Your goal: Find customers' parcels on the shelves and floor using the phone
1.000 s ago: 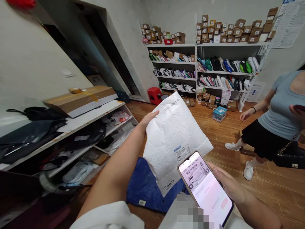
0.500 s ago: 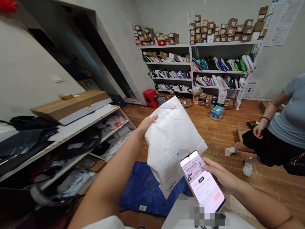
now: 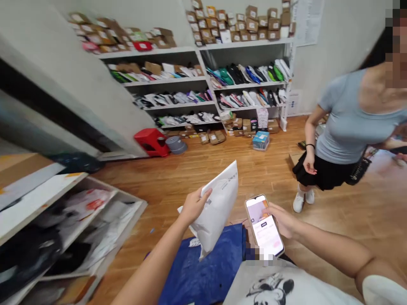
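Note:
A white mailing bag [image 3: 216,207] hangs in my left hand [image 3: 194,206], pinched at its edge between thumb and fingers. The bag is tilted, turned partly edge-on, with some dark print near its upper corner. My right hand [image 3: 282,220] is closed round the side of a smartphone [image 3: 266,237], whose lit screen faces up towards me. A picture fills the top of the screen, with a small dark label under it. Below the bag lies a blue bag or sheet [image 3: 203,269] on the floor.
White shelves [image 3: 178,79] at the back hold many boxes and bagged parcels. A red stool [image 3: 151,142] and grey bucket [image 3: 177,145] stand before them, a blue box [image 3: 261,140] farther right. Another person [image 3: 346,118] stands at right. A white shelf unit [image 3: 104,224] is at left.
My view has swung left-to-right towards the other person. The mailing bag has turned edge-on and shifted away from the phone. The phone picture no longer shows the label with barcodes.

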Demonstrator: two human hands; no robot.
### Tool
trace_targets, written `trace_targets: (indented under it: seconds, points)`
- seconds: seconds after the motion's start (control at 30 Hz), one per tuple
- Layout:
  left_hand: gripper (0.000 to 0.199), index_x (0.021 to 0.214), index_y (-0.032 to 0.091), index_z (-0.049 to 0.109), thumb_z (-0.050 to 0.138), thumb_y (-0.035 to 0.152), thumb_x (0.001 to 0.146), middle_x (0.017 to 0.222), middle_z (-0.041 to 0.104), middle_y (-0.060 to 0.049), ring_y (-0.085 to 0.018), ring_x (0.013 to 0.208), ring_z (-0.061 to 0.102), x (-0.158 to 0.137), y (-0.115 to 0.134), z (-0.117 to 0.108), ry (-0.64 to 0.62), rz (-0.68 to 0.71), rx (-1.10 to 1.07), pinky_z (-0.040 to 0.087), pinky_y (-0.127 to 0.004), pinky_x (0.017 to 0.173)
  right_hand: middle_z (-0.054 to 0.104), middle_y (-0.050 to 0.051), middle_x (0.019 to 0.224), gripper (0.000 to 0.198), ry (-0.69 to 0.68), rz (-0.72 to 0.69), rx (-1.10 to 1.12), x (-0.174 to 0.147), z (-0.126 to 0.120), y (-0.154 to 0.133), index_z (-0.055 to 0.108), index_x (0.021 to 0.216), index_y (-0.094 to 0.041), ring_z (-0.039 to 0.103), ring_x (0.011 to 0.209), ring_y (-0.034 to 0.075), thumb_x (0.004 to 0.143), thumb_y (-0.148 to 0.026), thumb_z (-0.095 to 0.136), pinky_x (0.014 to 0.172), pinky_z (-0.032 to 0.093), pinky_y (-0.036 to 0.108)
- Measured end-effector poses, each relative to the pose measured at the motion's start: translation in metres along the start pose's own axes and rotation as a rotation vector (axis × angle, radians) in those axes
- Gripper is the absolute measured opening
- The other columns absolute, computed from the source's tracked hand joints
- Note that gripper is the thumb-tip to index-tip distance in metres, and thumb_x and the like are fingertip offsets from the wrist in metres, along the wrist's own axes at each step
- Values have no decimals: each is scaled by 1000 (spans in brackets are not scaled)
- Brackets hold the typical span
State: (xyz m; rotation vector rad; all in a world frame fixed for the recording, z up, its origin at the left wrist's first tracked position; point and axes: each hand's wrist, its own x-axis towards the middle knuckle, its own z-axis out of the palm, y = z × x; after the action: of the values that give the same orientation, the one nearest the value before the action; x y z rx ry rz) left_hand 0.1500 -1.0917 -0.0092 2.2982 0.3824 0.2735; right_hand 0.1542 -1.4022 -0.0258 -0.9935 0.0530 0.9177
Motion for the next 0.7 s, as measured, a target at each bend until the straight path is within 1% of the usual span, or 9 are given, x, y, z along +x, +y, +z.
trace_targets:
  seconds: [0.07,0.2,0.27,0.33,0.4,0.47,0.53,0.6,0.7]
  points:
    - [48,72,22,64,48,67,67,75,74,-9,-33,78,65,-3,-3,12,-65,37,32,50,-42,78,75,1,80,27,24,-63,50,-10,-3,8,62,84,-19,69,78,20,59,-23,71,77,50,33]
    - [48,72,23,61,42,67,71,77,74,-11,-32,77,67,-8,-10,40,-214,143,48,52,-42,74,77,1,98,48,83,-186,119,-42,2,35,64,101,-21,70,92,21,53,-13,64,86,50,35]
    - [48,73,23,61,40,67,73,76,74,-10,-31,76,68,-12,-10,56,-310,216,49,52,-40,72,76,0,100,58,133,-237,142,-61,8,54,63,107,-21,69,95,20,51,-8,61,85,51,34]
    - [49,72,23,59,38,67,75,72,73,-9,-30,73,67,-19,-9,75,-414,295,54,53,-39,70,75,-1,99,60,181,-291,156,-81,14,77,61,108,-22,69,95,20,51,-4,61,84,51,33]
    - [48,69,24,56,38,68,76,68,71,-8,-29,70,66,-29,-5,95,-520,380,61,52,-38,68,74,-1,100,61,231,-366,164,-103,20,100,60,109,-23,68,97,19,52,-3,62,86,50,34]
    - [47,67,25,54,38,68,77,66,70,-7,-29,69,65,-42,3,116,-620,466,69,51,-38,68,74,-1,100,62,310,-437,202,-124,26,123,59,109,-23,67,98,19,51,-2,63,88,50,35]
    - [45,66,25,53,38,66,78,67,70,-8,-29,69,64,-57,15,137,-727,555,76,50,-39,69,74,-1,99,60,413,-473,282,-144,33,144,59,108,-22,67,96,19,50,-3,61,87,50,34]
    - [43,68,25,54,38,63,80,70,71,-9,-29,71,65,-75,32,157,-842,648,79,50,-40,72,75,-1,96,56,521,-511,365,-164,40,161,60,104,-20,68,91,19,50,-6,61,83,50,33]
    - [41,73,24,58,39,60,82,74,73,-8,-29,73,66,-105,62,188,-1013,792,86,51,-40,76,75,-2,90,49,690,-615,440,-192,49,181,62,100,-21,67,84,20,52,-11,64,77,49,32]
